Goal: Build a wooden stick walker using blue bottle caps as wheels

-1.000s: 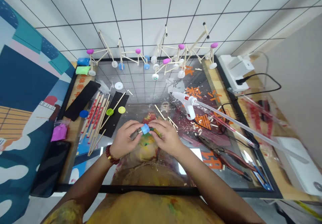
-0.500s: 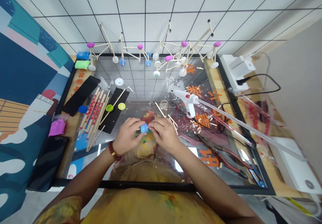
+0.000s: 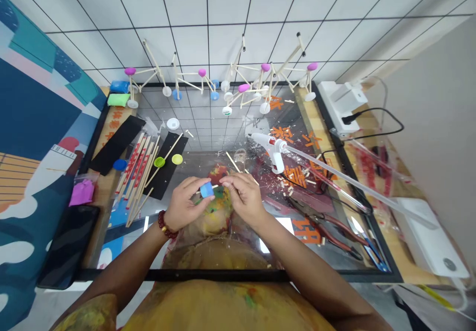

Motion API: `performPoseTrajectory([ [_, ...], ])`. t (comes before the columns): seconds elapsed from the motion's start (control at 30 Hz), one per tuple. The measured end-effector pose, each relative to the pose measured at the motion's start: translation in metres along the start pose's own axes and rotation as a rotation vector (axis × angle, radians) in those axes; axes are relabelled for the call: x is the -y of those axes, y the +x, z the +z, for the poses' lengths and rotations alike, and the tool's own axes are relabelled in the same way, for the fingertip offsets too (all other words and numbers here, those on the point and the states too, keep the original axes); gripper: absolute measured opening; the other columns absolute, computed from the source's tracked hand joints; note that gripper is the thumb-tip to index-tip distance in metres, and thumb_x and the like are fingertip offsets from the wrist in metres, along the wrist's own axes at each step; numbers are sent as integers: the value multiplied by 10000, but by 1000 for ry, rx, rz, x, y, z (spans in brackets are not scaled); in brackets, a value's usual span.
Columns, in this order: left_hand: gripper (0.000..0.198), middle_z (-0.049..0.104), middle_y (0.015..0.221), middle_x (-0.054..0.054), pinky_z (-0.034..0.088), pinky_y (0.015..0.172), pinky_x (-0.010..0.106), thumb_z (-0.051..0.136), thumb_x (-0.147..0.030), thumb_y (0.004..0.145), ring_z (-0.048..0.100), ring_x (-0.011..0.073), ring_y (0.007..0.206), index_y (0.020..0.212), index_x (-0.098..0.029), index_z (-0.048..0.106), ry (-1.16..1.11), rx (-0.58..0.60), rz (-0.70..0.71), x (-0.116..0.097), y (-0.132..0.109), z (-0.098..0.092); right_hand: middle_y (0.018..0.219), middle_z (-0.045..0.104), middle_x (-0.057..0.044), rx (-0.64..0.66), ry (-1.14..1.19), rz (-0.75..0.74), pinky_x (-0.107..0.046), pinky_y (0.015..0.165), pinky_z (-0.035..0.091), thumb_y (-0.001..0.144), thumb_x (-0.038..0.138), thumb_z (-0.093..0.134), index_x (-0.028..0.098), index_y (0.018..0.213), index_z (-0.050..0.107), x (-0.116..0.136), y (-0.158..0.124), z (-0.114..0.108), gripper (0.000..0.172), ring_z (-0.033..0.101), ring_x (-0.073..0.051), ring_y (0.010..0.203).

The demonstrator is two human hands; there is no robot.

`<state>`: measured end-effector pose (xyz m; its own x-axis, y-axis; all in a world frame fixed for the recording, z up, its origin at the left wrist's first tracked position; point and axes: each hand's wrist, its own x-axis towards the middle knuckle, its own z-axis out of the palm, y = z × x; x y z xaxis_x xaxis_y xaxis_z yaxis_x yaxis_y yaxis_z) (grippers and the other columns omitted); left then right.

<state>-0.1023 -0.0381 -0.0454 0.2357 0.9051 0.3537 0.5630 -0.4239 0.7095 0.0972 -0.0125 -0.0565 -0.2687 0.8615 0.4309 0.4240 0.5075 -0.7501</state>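
Between thumb and fingers, my left hand pinches a blue bottle cap above the glass tabletop. A short pale wooden stick runs through the cap, its ends poking out on both sides. My right hand is just right of the cap, apart from it, with thumb and fingertips pressed together. Whether anything small is between those fingertips, I cannot make out. Ahead of the hands lies a loose thin wooden stick. A green cap and a yellow cap are on a black strip to the left.
Several stick figures with caps and pink blobs line the back edge, one blob nearest. A glue gun and pliers are at right. Chopsticks, a blue cap and a phone are at left.
My right hand has drawn away from the blue cap, leaving a small gap. The cap has tilted slightly in my left hand, and the stick's right end now shows. The view has shifted a little.
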Motion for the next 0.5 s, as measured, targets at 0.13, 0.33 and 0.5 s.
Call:
performPoseTrajectory([
  [0.13, 321, 721, 1020, 81, 552, 820, 310, 723, -266, 830, 676, 179, 906, 1136, -184, 670, 6, -26, -9, 1, 0, 0, 913, 763, -20, -7, -66, -71, -371, 820, 460, 913, 236, 622, 251, 983, 689, 0, 2, -1, 98, 693, -190, 852],
  [0.33, 368, 737, 964, 78, 549, 752, 283, 715, -284, 836, 680, 165, 819, 1179, -168, 650, 28, 38, -1, -3, 0, -1, 894, 768, -18, 56, -156, -214, -365, 807, 431, 904, 155, 583, 220, 975, 675, 3, 3, -1, 133, 683, -163, 778],
  [0.5, 353, 742, 1073, 100, 553, 822, 291, 687, -281, 863, 705, 181, 912, 1192, -165, 637, -50, 81, -25, -5, -1, -4, 849, 757, -7, 17, -98, -176, -355, 808, 445, 895, 131, 567, 219, 913, 662, 4, 4, -1, 131, 679, -156, 765],
])
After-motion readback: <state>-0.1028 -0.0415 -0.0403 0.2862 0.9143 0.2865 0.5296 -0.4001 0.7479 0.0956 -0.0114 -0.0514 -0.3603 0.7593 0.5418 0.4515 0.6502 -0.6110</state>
